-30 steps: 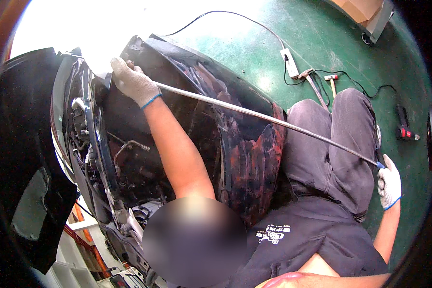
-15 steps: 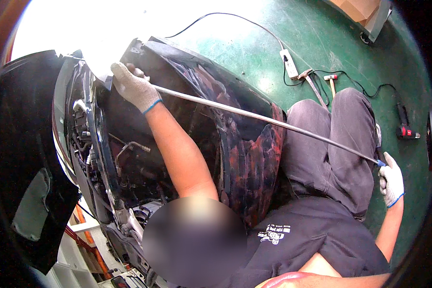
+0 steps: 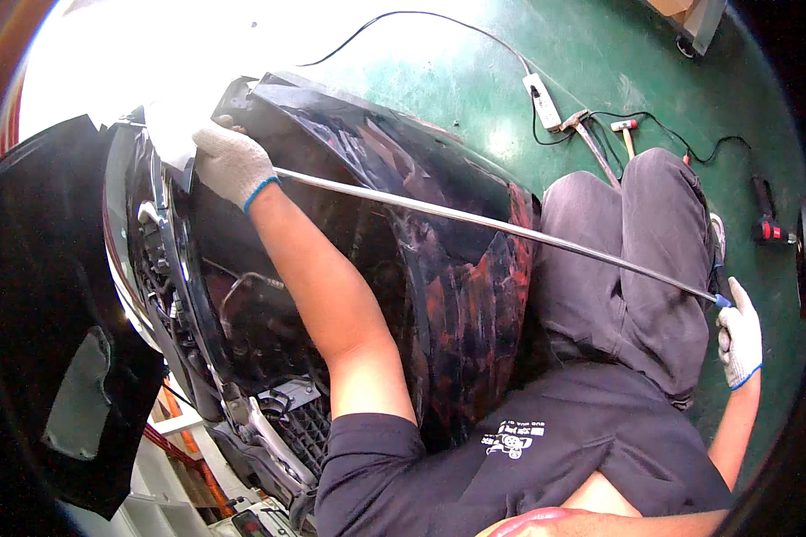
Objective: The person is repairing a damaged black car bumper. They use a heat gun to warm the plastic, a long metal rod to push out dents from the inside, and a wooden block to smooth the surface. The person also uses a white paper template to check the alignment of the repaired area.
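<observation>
A long, shiny metal rod slants across the dark car body panel, which has reddish scuffed patches. Its far left end disappears at my left hand, in a white knit glove with a blue cuff. That hand is closed around the rod's end beside the panel's upper corner; its fingertips are partly hidden. At the right, my gloved right hand wraps round the rod's other end, just below a blue collar. The rod passes over my grey trousers.
On the green floor lie a white power strip with a black cord, a hammer, a small red-and-white mallet and a black-and-red power tool. A raised black panel stands at left, beside the engine bay.
My left hand has shifted slightly left and down, and my right hand slightly right and down. The rod stays between them. The view has shifted a little.
</observation>
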`<action>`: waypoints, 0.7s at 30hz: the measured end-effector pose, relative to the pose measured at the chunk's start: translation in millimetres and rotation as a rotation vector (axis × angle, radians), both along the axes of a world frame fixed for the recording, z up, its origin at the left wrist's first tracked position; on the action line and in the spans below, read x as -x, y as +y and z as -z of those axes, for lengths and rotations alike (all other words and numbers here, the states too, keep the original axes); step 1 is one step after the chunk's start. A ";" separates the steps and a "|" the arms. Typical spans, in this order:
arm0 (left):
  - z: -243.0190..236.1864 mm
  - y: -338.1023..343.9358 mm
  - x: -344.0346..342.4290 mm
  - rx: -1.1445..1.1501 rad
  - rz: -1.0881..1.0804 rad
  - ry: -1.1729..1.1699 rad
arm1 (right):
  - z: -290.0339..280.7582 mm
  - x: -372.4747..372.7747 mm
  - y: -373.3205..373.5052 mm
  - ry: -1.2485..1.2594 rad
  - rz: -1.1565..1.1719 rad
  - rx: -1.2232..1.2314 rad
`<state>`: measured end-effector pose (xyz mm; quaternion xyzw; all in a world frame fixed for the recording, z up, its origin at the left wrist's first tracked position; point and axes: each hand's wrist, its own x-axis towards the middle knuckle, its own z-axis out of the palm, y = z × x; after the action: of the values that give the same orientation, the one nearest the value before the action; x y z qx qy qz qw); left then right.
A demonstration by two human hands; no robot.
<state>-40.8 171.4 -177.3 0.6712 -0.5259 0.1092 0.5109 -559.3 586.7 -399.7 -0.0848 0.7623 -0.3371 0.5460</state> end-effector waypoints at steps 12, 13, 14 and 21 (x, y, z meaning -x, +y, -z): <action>-7.3 7.5 0.3 -0.148 0.094 -0.220 | 10.8 -3.4 1.8 0.022 0.006 -0.004; -9.7 11.2 1.0 -0.155 0.104 -0.251 | 10.1 -4.2 0.2 0.019 0.007 -0.006; -9.6 8.3 -4.1 -0.152 0.087 -0.224 | 11.7 -3.9 0.3 0.014 0.010 0.001; -0.8 -2.9 3.7 0.068 0.155 0.066 | 15.6 -1.2 12.1 0.038 0.044 0.019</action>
<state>-44.5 168.5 -176.6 0.6140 -0.5549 0.0649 0.5575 -558.1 598.8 -415.4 -0.0798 0.7710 -0.3545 0.5229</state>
